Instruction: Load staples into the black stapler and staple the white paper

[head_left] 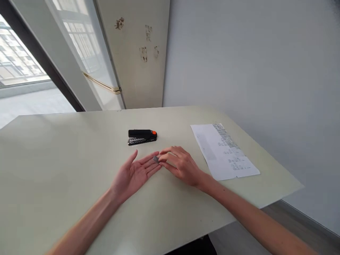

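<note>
While my left hand (134, 177) is open, palm up, my right hand (180, 164) appears to pinch a small grey piece (155, 159) at the left fingertips; the black stapler (142, 135) lies just beyond on the desk (66, 159), its long axis running side to side, nearer my left hand, with the paper (212, 152) off to the right

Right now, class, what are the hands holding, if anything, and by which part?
A small grey piece: the right hand seems to pinch its right end, over the fingers of the open, palm-up left hand.
</note>
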Tool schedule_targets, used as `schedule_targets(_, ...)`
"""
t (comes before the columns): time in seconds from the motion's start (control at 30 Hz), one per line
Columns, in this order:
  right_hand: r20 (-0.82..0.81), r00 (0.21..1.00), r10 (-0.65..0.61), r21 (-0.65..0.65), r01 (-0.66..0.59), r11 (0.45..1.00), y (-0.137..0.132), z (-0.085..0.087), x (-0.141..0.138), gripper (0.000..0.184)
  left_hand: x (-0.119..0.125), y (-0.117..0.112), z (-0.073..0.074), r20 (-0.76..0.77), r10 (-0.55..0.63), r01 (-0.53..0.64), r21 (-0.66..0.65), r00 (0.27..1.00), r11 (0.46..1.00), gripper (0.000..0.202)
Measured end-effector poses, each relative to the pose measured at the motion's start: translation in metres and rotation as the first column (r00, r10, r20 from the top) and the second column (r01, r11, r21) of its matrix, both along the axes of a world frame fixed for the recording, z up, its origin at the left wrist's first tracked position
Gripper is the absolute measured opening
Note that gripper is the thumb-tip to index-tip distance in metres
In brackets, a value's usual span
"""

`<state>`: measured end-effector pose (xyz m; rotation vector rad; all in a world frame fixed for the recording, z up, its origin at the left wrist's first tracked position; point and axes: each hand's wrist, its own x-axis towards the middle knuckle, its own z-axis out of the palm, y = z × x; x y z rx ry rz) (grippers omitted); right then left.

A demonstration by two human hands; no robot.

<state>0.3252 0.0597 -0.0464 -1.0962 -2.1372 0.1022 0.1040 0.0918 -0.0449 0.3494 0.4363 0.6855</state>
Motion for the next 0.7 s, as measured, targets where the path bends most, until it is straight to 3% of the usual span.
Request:
schedule_targets(0.13,-0.003,1.000,-0.024,-0.041,0.024,0.999,-0.008,-0.004,0.005,0.015,0.006,-0.005,0.002,-0.012,-0.078,0.077,-0.032,0.997,0.996,0.072)
schedule_targets(0.5,0.032,0.995,-0.094,0.011,0.094,0.996,-0.004,-0.001,-0.002,0.015,-0.001,0.005,-0.002,0.016,-0.162,0.162,-0.028,0.987,0.986,0.067)
schedule_targets(0.63,-0.055,0.983,-0.176,-0.003,0.176,0.984,-0.012,0.000,0.040,0.014,-0.001,0.005,-0.006,0.009,-0.215,0.214,0.026,0.977,0.976,0.073)
schedule_targets(0.7,-0.109,0.937,-0.333,-0.041,0.330,0.943,-0.019,-0.002,0.083,0.016,0.000,0.006,-0.006,-0.022,-0.219,0.220,0.048,0.975,0.974,0.073)
